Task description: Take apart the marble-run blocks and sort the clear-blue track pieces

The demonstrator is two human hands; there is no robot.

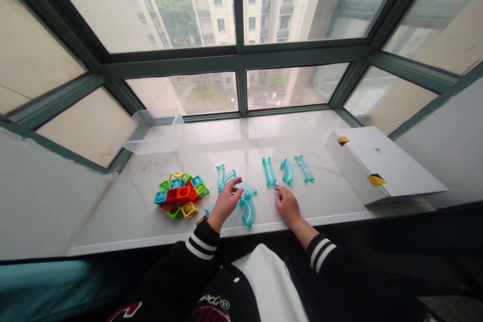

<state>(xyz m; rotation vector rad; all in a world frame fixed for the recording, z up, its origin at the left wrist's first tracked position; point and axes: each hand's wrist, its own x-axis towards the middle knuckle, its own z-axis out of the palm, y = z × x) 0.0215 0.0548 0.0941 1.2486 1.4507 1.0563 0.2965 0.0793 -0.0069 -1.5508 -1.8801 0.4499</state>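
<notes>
My left hand [225, 203] is over a loose group of clear blue track pieces, its thumb and fingers apart and nothing visible between them. Beneath and beside it lie a straight track piece [220, 179] and several curved ones, including a curved track piece [248, 212] near the front edge; the hand partly hides some. My right hand [289, 205] rests on the white ledge with loosely bent fingers. Its fingertips are by the near end of another straight track piece [269, 171]. To the right of that lie a short curved track piece [288, 171] and a wavy track piece [304, 168].
A pile of red, green, blue and yellow blocks [181, 194] sits left of my left hand. Behind it stands a clear plastic bin [158, 143]. A white box [388, 161] with yellow-and-black tabs occupies the right side. Window frames border the ledge [124, 211] at the back.
</notes>
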